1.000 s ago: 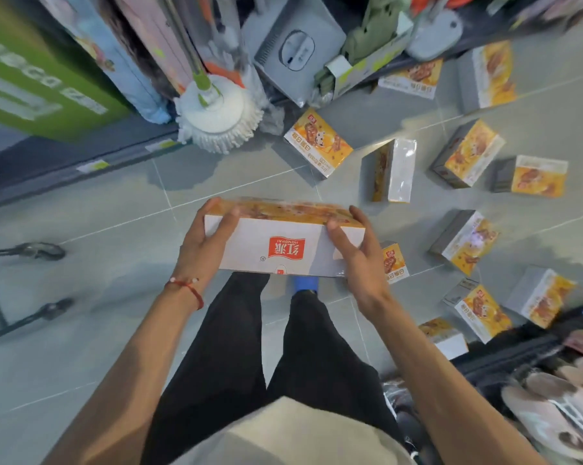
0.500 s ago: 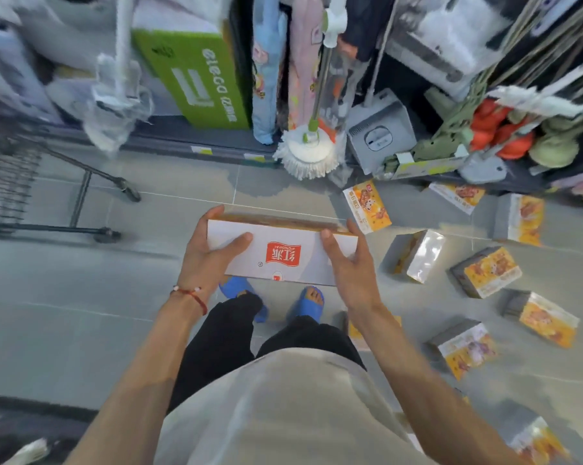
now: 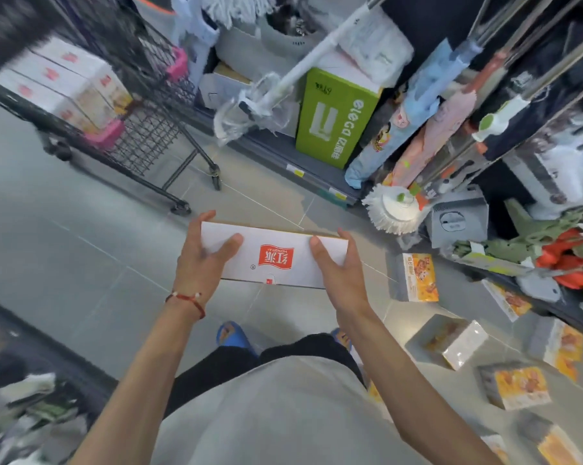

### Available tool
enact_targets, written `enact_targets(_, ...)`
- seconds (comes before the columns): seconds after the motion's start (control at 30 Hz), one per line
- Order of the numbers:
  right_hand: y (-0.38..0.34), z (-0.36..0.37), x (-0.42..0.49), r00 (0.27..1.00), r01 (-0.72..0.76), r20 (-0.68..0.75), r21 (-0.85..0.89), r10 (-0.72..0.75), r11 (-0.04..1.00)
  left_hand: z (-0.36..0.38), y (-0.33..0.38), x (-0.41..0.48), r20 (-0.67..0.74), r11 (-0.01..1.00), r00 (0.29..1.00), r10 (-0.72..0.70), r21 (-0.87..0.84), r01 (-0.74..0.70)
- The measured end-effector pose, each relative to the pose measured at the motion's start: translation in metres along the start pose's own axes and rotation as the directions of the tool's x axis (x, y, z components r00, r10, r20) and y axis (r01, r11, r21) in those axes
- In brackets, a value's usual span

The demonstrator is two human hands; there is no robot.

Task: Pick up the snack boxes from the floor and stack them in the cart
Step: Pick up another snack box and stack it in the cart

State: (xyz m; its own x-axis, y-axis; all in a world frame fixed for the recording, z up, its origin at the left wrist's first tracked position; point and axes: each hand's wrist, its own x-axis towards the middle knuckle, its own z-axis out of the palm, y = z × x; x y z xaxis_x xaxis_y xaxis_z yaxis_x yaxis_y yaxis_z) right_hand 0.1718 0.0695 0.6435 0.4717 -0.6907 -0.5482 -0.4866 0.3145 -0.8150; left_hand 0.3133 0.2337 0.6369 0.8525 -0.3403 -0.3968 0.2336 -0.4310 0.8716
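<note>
Just below the camera, two blue slippers (image 3: 233, 335) stand on the grey tiled floor (image 3: 65, 236). Above them both hands hold one snack box (image 3: 276, 260) level in the air, its white face with a red logo turned up. The left hand (image 3: 201, 263), with a red bracelet (image 3: 186, 299) at the wrist, grips one end. The right hand (image 3: 337, 275) grips the other, thumbs on top and fingers curled over the far edge. To the right, six orange-printed boxes (image 3: 417, 278) lie scattered on the tiles, and slivers of others are partly hidden behind the right arm. Farther off at the upper left stands one wire cart (image 3: 142, 135) holding stacked white boxes (image 3: 65, 85), too blurred to count. Beyond, one green carton (image 3: 337, 119) sits on the bottom shelf near one round mop head (image 3: 395, 209).
</note>
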Motion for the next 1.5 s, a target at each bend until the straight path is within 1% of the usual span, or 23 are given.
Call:
enact_targets(0.07,-0.004,0.043,-0.002,0.999,0.011,0.035,-0.01,-0.01,1.0,-0.041,-0.005,0.011,-0.032,1.0,0.999,-0.006,-0.008,0.006)
enact_targets(0.23,-0.024,0.143,-0.014,0.991,0.028,0.134,-0.018,-0.026,0.999,-0.134,-0.005,0.033,-0.165,1.0,0.986,-0.004,0.001,0.004)
enact_targets(0.47,-0.074,0.237,0.005,0.973,0.063,0.222,-0.018,-0.057,0.998,-0.211,0.005,0.084,-0.269,0.999,0.962,-0.048,-0.031,0.041)
enact_targets(0.57,-0.097,0.278,0.028,0.968,0.095,0.237,-0.033,-0.085,0.995,-0.238,0.012,0.123,-0.301,0.998,0.951,-0.064,-0.028,0.059)
enact_targets(0.73,-0.145,0.345,0.076,0.964,0.065,0.256,0.03,-0.07,0.997,-0.275,0.04,0.203,-0.342,0.998,0.938,-0.061,-0.011,0.061)
enact_targets(0.87,-0.183,0.393,0.114,0.968,0.043,0.244,0.056,-0.056,0.997,-0.303,0.065,0.269,-0.332,0.997,0.94,-0.077,-0.02,0.075)
enact_targets(1.0,-0.221,0.433,0.151,0.968,0.03,0.248,0.054,-0.042,0.998,-0.324,0.089,0.327,-0.327,0.996,0.942,-0.08,-0.063,0.063)
enact_targets(1.2,-0.26,0.482,0.193,0.976,0.027,0.214,0.058,-0.039,0.998,-0.351,0.113,0.4,-0.307,0.994,0.947,-0.092,-0.085,0.069)
enact_targets(1.33,-0.275,0.518,0.219,0.986,0.031,0.162,0.063,-0.041,0.997,-0.372,0.119,0.454,-0.242,0.994,0.967,-0.086,-0.09,0.066)
enact_targets(1.5,-0.289,0.573,0.244,0.999,0.008,0.052,0.096,-0.013,0.995,-0.401,0.123,0.531,-0.113,0.996,0.991,-0.068,-0.06,0.062)
